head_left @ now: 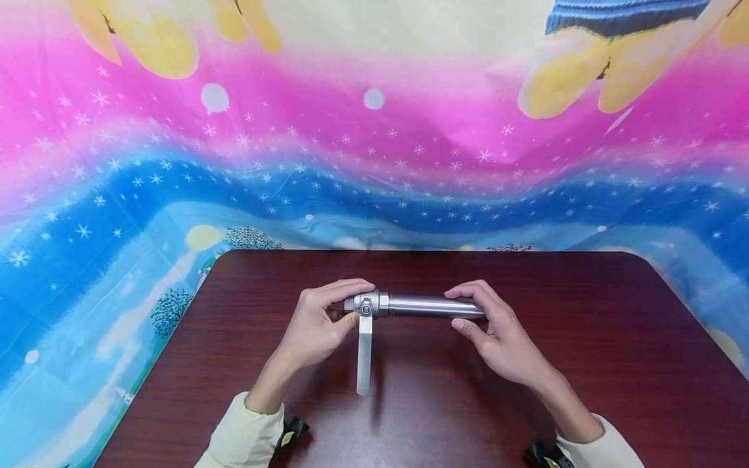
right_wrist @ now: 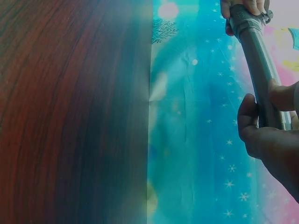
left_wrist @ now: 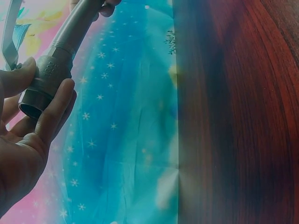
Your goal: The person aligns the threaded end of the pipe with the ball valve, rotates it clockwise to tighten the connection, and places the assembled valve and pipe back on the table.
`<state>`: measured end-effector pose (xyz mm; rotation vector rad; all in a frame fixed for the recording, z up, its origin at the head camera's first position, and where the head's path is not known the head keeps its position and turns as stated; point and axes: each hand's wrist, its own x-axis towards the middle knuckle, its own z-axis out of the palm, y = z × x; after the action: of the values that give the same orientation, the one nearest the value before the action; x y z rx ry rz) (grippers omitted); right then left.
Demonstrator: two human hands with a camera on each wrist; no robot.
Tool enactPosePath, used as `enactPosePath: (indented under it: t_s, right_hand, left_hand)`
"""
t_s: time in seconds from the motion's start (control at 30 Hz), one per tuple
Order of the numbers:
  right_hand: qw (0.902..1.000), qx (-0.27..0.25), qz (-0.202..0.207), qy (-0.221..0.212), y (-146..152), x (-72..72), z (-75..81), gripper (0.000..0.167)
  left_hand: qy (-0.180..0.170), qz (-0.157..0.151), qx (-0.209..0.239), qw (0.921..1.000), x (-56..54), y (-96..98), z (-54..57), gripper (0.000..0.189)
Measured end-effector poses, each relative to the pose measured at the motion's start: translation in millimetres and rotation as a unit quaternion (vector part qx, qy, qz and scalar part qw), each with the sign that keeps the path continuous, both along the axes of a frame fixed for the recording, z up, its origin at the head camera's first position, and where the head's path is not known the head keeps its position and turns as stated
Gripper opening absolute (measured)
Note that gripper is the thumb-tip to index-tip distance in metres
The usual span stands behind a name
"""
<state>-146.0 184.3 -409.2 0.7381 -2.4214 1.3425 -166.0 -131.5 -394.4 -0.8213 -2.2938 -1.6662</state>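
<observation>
A metal ball valve (head_left: 367, 302) joins a smooth steel pipe (head_left: 421, 305), held level above the table in the head view. Its flat lever handle (head_left: 364, 364) points toward the person. My left hand (head_left: 318, 325) grips the valve body between thumb and fingers; the left wrist view shows the open threaded end of the valve (left_wrist: 46, 70) by the palm. Around the other end of the pipe (right_wrist: 259, 65), my right hand (head_left: 497, 338) curls its thumb and fingers. That far end is partly hidden by the hand.
The dark red wooden table (head_left: 445, 403) has rounded back corners. Behind it hangs a printed cloth (head_left: 374, 162) in pink and blue with snowflakes. Black straps, one of them a strap (head_left: 292, 431) by the left cuff, sit at both light sleeves.
</observation>
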Motion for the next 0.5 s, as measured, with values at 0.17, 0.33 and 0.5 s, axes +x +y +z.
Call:
enactPosePath:
  t_s: [0.17, 0.33, 0.5]
  right_hand:
    - [0.9999, 0.000, -0.002, -0.011, 0.9, 0.0, -0.2, 0.040]
    - [0.9995, -0.013, 0.008, -0.029, 1.7, -0.4, -1.2, 0.037]
    - [0.9995, -0.019, 0.010, -0.023, 0.5, -0.6, -2.2, 0.042]
  left_hand:
    - [0.001, 0.001, 0.001, 1.0000, 0.2, -0.1, 0.7, 0.050]
    - [-0.001, -0.001, 0.002, 1.0000, 0.2, 0.1, 0.9, 0.050]
    - [-0.002, 0.001, 0.000, 1.0000, 0.4, 0.0, 0.6, 0.050]
